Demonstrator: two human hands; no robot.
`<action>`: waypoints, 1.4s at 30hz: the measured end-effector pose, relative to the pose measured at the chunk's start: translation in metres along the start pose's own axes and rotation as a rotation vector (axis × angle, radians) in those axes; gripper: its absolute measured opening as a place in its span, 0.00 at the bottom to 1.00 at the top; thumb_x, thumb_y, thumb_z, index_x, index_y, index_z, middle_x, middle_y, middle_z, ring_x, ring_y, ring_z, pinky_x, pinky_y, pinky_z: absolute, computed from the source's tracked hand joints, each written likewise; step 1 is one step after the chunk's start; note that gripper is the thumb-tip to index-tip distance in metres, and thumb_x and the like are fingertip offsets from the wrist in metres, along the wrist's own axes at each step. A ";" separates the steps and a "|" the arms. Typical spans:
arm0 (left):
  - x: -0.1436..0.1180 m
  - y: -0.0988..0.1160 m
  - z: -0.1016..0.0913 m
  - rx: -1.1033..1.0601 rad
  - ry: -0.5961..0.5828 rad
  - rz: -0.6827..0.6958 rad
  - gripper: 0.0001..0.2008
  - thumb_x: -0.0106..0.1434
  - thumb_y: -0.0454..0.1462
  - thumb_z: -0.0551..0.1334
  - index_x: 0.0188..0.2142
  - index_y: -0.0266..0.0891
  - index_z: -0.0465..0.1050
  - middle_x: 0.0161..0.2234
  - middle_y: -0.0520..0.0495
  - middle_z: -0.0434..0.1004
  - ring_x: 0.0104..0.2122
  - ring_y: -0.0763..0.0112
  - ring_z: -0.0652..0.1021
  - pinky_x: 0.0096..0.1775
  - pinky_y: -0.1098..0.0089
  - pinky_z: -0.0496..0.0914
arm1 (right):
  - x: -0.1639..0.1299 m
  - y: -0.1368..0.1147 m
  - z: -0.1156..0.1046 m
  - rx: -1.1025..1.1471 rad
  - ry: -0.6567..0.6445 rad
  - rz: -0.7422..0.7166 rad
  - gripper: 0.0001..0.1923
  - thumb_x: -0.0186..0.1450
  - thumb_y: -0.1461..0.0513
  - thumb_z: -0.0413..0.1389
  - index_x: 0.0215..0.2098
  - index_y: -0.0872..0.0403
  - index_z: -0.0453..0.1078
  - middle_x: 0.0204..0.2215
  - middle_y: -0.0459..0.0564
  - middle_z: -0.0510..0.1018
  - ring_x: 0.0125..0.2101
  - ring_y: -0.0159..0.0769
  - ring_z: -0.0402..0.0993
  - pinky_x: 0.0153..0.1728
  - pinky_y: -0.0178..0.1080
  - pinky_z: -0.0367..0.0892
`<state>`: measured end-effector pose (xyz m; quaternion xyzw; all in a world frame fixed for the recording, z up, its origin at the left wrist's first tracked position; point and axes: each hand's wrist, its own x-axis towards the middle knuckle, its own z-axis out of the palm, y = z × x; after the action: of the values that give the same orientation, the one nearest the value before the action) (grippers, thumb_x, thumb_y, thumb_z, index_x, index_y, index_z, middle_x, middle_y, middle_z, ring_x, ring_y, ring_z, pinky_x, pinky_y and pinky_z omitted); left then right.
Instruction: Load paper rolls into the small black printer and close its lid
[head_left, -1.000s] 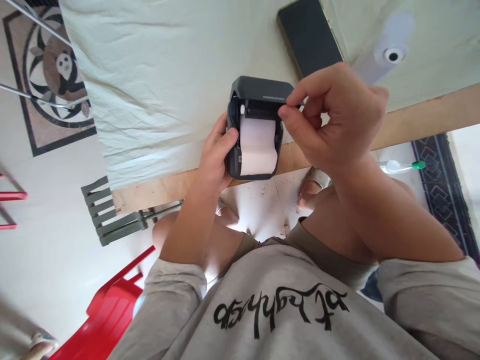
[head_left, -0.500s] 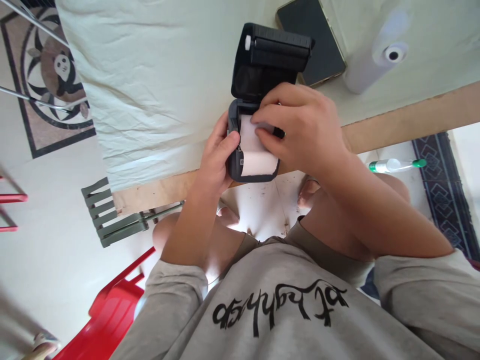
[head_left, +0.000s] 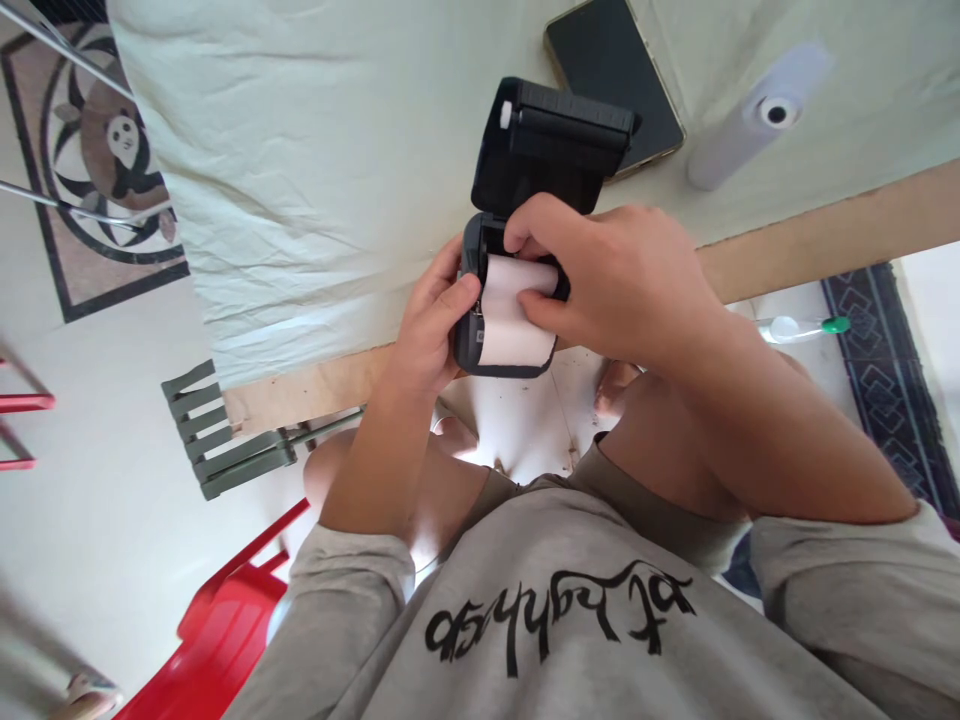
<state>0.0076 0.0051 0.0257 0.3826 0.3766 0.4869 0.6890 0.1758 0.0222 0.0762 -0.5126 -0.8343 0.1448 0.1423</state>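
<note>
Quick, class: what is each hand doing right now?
Left hand: closed around the small black plastic printer.
Right hand: fingers curled on the white paper roll inside it.

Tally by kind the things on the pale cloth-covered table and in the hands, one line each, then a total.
Small black thermal printer with its lid open, held by the left hand: 1
White paper rolls: 2, one in the printer under the right hand, one spare lying on the cloth
Black flat smartphone: 1
Total: 4
</note>
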 end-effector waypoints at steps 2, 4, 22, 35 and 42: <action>0.000 -0.001 -0.001 -0.025 0.004 -0.002 0.13 0.61 0.43 0.59 0.45 0.44 0.70 0.41 0.47 0.75 0.55 0.53 0.69 0.48 0.59 0.70 | -0.002 0.006 -0.006 0.140 0.012 -0.039 0.16 0.53 0.62 0.54 0.41 0.48 0.63 0.32 0.42 0.74 0.22 0.28 0.62 0.25 0.35 0.56; 0.001 -0.001 -0.001 -0.037 0.012 0.013 0.12 0.62 0.43 0.58 0.44 0.44 0.71 0.38 0.47 0.76 0.50 0.55 0.72 0.46 0.59 0.70 | -0.004 0.015 -0.011 0.351 -0.028 -0.068 0.19 0.52 0.61 0.55 0.42 0.48 0.61 0.35 0.41 0.73 0.20 0.23 0.59 0.23 0.33 0.58; 0.004 -0.003 0.000 0.006 0.099 0.002 0.15 0.59 0.46 0.61 0.43 0.41 0.71 0.41 0.45 0.76 0.47 0.56 0.76 0.45 0.62 0.72 | 0.004 0.076 0.022 0.220 0.307 0.078 0.14 0.56 0.57 0.58 0.37 0.51 0.61 0.38 0.49 0.71 0.39 0.36 0.66 0.39 0.40 0.64; 0.005 -0.003 -0.002 0.006 0.073 0.034 0.14 0.60 0.45 0.60 0.42 0.42 0.72 0.39 0.48 0.77 0.51 0.57 0.74 0.47 0.62 0.73 | -0.009 0.094 0.003 0.209 0.676 0.040 0.14 0.56 0.65 0.51 0.42 0.54 0.63 0.36 0.51 0.71 0.35 0.33 0.69 0.31 0.36 0.60; 0.005 -0.002 0.000 0.014 0.066 0.036 0.12 0.61 0.44 0.59 0.41 0.40 0.72 0.40 0.46 0.78 0.50 0.58 0.75 0.49 0.62 0.72 | -0.010 0.147 0.008 0.069 0.591 0.259 0.26 0.51 0.70 0.51 0.48 0.52 0.62 0.45 0.56 0.69 0.41 0.37 0.67 0.33 0.37 0.60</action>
<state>0.0094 0.0093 0.0234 0.3778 0.3959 0.5088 0.6646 0.2964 0.0757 0.0108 -0.6292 -0.6793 0.0349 0.3762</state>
